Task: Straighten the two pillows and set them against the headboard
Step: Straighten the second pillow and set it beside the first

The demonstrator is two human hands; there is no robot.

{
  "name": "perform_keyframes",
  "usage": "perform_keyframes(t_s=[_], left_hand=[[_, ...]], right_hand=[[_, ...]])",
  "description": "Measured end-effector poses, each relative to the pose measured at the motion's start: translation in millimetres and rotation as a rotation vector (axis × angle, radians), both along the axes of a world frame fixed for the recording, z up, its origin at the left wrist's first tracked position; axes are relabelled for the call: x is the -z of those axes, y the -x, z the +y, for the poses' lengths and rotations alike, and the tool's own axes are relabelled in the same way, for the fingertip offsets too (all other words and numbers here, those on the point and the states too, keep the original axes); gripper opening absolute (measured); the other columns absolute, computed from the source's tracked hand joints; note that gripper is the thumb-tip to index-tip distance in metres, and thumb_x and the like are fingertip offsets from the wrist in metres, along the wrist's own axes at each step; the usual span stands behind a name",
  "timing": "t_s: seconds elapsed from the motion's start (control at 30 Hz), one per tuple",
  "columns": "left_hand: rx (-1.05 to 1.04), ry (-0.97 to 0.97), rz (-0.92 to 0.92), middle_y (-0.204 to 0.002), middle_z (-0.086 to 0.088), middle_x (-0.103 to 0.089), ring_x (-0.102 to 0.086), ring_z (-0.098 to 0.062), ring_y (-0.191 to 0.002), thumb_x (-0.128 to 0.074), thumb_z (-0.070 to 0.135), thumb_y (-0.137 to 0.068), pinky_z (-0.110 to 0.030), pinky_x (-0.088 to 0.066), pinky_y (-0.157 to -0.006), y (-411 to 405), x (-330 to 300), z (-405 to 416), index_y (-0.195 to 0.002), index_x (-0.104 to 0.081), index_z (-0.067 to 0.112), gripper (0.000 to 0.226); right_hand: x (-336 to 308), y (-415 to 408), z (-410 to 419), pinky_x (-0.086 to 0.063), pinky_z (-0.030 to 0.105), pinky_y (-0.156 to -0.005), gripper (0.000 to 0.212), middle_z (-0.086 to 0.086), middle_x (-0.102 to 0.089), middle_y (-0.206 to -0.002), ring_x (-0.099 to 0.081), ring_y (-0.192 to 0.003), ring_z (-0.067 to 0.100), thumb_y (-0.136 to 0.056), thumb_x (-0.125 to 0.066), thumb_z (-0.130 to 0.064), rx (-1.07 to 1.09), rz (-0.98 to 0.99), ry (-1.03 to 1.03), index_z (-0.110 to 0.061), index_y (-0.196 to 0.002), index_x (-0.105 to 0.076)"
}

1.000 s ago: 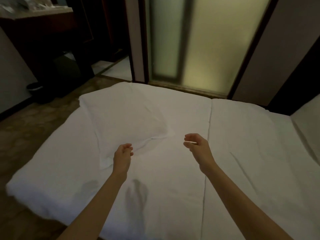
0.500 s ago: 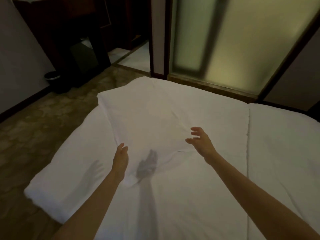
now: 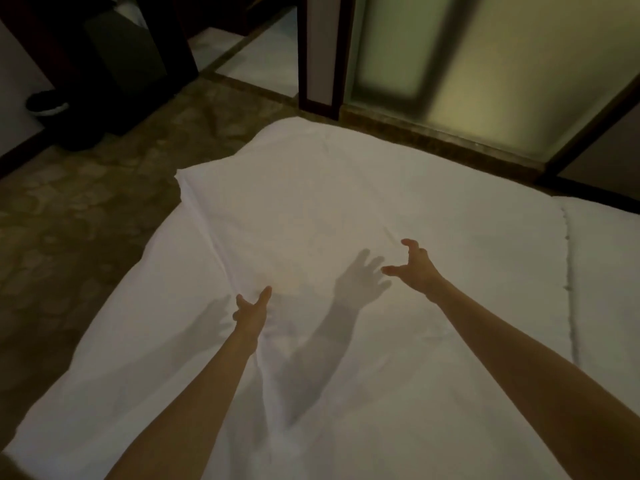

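One white pillow (image 3: 287, 220) lies flat and askew on the white bed (image 3: 433, 393), near the bed's left side. My left hand (image 3: 251, 308) hovers at the pillow's near left corner, fingers apart and empty. Over the pillow's near right edge my right hand (image 3: 414, 268) is spread with curled fingers, holding nothing. Both hands cast shadows on the pillow and sheet. I see no second pillow and no headboard in this view.
A seam (image 3: 568, 271) divides the bed from a second mattress at right. Patterned floor (image 3: 86, 202) lies left of the bed. A frosted glass panel (image 3: 467, 64) and dark door frame (image 3: 318, 53) stand beyond. Dark furniture and a small bin (image 3: 46, 102) sit far left.
My view has swung left and closer to the pillow. Both hands have reached forward and opened wider over the pillow's near edge; the pillow has not visibly moved.
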State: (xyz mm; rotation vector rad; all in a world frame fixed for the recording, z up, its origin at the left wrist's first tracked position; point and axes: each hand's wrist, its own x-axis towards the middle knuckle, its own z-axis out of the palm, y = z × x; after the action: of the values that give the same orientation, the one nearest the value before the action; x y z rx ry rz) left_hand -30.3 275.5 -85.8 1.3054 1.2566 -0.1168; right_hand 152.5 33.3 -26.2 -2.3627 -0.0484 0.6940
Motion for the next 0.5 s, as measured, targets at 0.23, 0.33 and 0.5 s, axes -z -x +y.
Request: perform_keyframes(t_s=[0.23,0.33,0.5], left_hand=[[-0.075,0.054,-0.057,-0.144,-0.016,-0.045,-0.047,-0.033,-0.129,-0.079,0.056,-0.061,-0.044,-0.04,-0.109,-50,56,34,-0.145,-0.02,0.004,0.115],[-0.12,0.081,-0.003,-0.147,-0.015,-0.04,-0.043,-0.032,-0.132,-0.08,0.049,-0.067,-0.046,-0.037,-0.11,-59,72,38,-0.148,0.002,0.006,0.123],[-0.228,0.131,-0.083,-0.139,-0.016,-0.048,-0.052,-0.03,-0.122,-0.079,0.022,-0.075,-0.036,-0.043,-0.101,-70,85,27,-0.144,-0.019,-0.003,0.095]], right_hand=[[71,-47,25,-0.034,0.056,-0.106,0.092,0.02,-0.036,-0.141,-0.037,-0.131,0.041,-0.074,-0.077,-0.04,-0.018,0.052,0.212,-0.013,-0.144,-0.025],[94,-49,28,-0.036,0.053,-0.106,0.086,0.019,-0.041,-0.14,-0.042,-0.128,0.038,-0.074,-0.074,-0.046,-0.068,0.09,0.299,-0.009,-0.139,-0.031],[117,-50,34,-0.044,0.041,-0.091,0.075,0.016,-0.056,-0.128,-0.055,-0.116,0.035,-0.076,-0.071,-0.048,-0.05,0.051,0.36,-0.003,-0.129,-0.043]])
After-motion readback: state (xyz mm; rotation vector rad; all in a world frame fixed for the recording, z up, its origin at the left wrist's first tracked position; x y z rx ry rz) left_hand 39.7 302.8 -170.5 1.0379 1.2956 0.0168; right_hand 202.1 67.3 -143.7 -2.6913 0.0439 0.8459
